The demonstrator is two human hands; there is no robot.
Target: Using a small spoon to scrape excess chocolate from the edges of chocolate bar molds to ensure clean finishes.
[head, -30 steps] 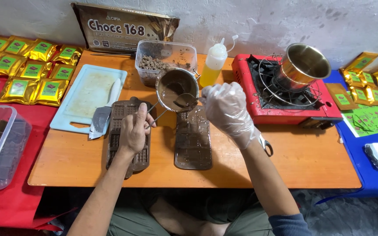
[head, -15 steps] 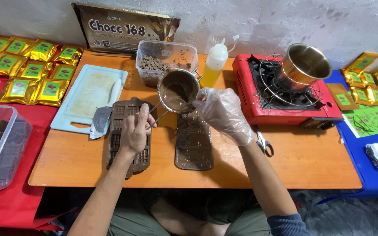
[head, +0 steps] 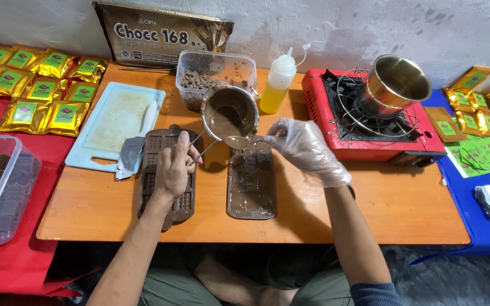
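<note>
My left hand point(head: 174, 164) grips the wire handle of a small metal pot point(head: 229, 113) of melted chocolate, tilted above the table. My right hand point(head: 304, 150), in a clear plastic glove, holds a spoon point(head: 239, 141) at the pot's lip, over the far end of a brown chocolate bar mould point(head: 250, 184). A second brown mould point(head: 165, 170) lies under my left hand.
A clear tub of chocolate pieces point(head: 214, 76) and a yellow squeeze bottle point(head: 278, 85) stand behind the pot. A red gas stove point(head: 370, 122) carries a steel pot point(head: 395, 85). A cutting board point(head: 117, 122) with a scraper lies at left. Gold packets point(head: 35, 85) cover the red cloth.
My right hand has moved slightly left and up, bringing the spoon to the pot's lip. The left hand and the pot have barely shifted.
</note>
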